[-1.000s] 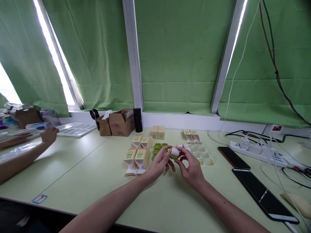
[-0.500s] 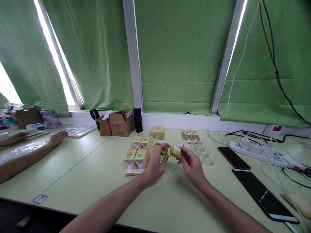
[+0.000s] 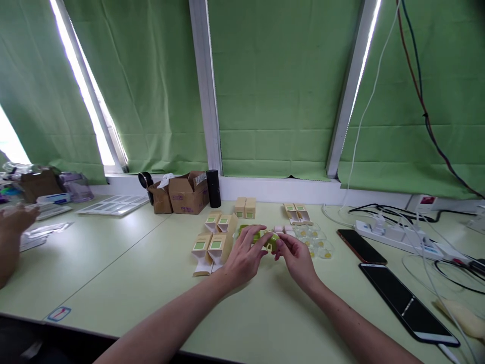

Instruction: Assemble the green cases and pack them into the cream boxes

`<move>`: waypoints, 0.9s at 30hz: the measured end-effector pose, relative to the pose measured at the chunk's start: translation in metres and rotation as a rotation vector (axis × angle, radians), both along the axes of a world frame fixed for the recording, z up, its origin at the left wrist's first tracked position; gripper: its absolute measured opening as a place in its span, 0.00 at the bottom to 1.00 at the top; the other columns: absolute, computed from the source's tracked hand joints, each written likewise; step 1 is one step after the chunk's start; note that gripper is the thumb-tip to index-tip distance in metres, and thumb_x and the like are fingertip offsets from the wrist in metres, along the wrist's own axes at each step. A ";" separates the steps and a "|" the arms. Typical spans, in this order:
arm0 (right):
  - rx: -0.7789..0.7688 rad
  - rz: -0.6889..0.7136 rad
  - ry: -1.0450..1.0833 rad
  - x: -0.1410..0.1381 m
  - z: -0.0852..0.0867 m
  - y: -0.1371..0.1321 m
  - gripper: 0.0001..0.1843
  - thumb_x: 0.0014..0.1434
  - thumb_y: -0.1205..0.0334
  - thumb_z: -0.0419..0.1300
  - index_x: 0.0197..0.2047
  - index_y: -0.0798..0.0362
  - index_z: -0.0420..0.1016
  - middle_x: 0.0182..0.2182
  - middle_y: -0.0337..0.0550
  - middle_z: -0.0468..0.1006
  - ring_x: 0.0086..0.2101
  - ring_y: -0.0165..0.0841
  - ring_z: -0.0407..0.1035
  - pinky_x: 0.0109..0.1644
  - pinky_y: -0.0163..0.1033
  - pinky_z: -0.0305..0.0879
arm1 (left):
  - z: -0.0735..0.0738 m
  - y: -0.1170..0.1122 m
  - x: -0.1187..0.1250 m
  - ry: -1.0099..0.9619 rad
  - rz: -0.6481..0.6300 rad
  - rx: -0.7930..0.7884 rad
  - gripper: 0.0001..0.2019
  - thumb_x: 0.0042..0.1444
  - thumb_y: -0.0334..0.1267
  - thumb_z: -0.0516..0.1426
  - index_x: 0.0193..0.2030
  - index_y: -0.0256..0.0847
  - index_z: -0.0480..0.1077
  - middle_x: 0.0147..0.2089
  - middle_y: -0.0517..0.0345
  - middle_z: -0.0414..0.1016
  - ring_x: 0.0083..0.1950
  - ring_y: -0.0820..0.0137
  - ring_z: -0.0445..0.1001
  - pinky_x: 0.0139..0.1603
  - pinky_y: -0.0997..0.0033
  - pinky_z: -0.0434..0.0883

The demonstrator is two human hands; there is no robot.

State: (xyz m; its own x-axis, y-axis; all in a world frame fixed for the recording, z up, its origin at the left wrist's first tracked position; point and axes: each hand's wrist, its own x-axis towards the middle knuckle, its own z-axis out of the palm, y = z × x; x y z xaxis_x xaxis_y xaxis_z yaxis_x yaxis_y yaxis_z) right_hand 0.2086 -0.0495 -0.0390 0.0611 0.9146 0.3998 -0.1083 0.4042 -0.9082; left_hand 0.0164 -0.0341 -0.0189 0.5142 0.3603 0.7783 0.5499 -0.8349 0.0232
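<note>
My left hand (image 3: 245,255) and my right hand (image 3: 296,257) meet over the pale green table (image 3: 125,263), both pinching a small green case (image 3: 271,240) between their fingertips. Just behind the hands lie more green cases (image 3: 242,230), mostly hidden by my left fingers. To the left stand several tan cartons with green labels (image 3: 212,241). To the right lie clear plastic cups with yellow dots (image 3: 317,243) and small white pieces (image 3: 284,228).
Two brown cardboard boxes (image 3: 185,191) and a black cylinder (image 3: 213,188) stand by the window sill. Two phones (image 3: 405,301) and a power strip (image 3: 394,233) with cables lie at the right. Another person's hand (image 3: 13,222) is at the far left near trays (image 3: 109,205).
My hands have come together on the green case, which now sits lower and closed between them; the white piece no longer shows. The other person's hand has pulled back to the left.
</note>
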 end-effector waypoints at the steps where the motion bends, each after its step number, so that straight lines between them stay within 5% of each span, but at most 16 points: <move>1: -0.011 0.008 0.006 0.000 0.001 0.001 0.28 0.61 0.35 0.68 0.48 0.53 0.81 0.31 0.44 0.83 0.28 0.36 0.76 0.33 0.42 0.75 | 0.001 0.000 0.000 0.013 0.009 0.012 0.26 0.67 0.27 0.57 0.70 0.47 0.64 0.64 0.42 0.70 0.67 0.53 0.68 0.64 0.47 0.75; 8: -0.097 0.074 0.061 0.002 0.005 0.004 0.32 0.56 0.29 0.68 0.35 0.54 0.81 0.22 0.41 0.77 0.24 0.33 0.71 0.26 0.37 0.68 | 0.014 0.004 0.003 0.069 -0.032 -0.030 0.20 0.68 0.28 0.57 0.65 0.44 0.67 0.56 0.46 0.74 0.58 0.56 0.73 0.59 0.51 0.77; 11: -0.148 0.084 0.125 0.004 0.007 0.004 0.35 0.56 0.27 0.66 0.31 0.55 0.79 0.23 0.44 0.78 0.23 0.32 0.70 0.25 0.36 0.65 | 0.021 0.007 0.004 0.022 -0.054 -0.170 0.20 0.65 0.30 0.62 0.63 0.44 0.69 0.56 0.47 0.75 0.58 0.56 0.73 0.59 0.52 0.76; 17: -0.176 0.072 0.194 0.009 0.009 0.003 0.36 0.52 0.27 0.70 0.37 0.56 0.82 0.27 0.45 0.80 0.24 0.32 0.70 0.25 0.36 0.62 | 0.035 0.020 0.014 -0.290 -0.039 -0.571 0.17 0.59 0.36 0.68 0.55 0.43 0.75 0.52 0.49 0.79 0.54 0.56 0.77 0.56 0.54 0.76; 27: -0.151 -0.091 0.066 0.014 0.007 0.008 0.35 0.50 0.24 0.68 0.33 0.53 0.79 0.20 0.37 0.70 0.21 0.30 0.63 0.22 0.35 0.55 | 0.010 0.040 0.007 -0.712 -0.202 -0.984 0.28 0.51 0.62 0.70 0.46 0.37 0.80 0.45 0.48 0.84 0.45 0.61 0.80 0.48 0.63 0.75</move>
State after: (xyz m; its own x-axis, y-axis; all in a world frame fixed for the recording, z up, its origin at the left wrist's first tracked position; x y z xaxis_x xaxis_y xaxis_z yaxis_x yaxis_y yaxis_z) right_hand 0.2229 -0.0416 -0.0319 0.1680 0.9534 0.2505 -0.1393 0.2745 -0.9514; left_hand 0.0238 0.0057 -0.0092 0.2009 0.9152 0.3494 0.0203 -0.3605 0.9325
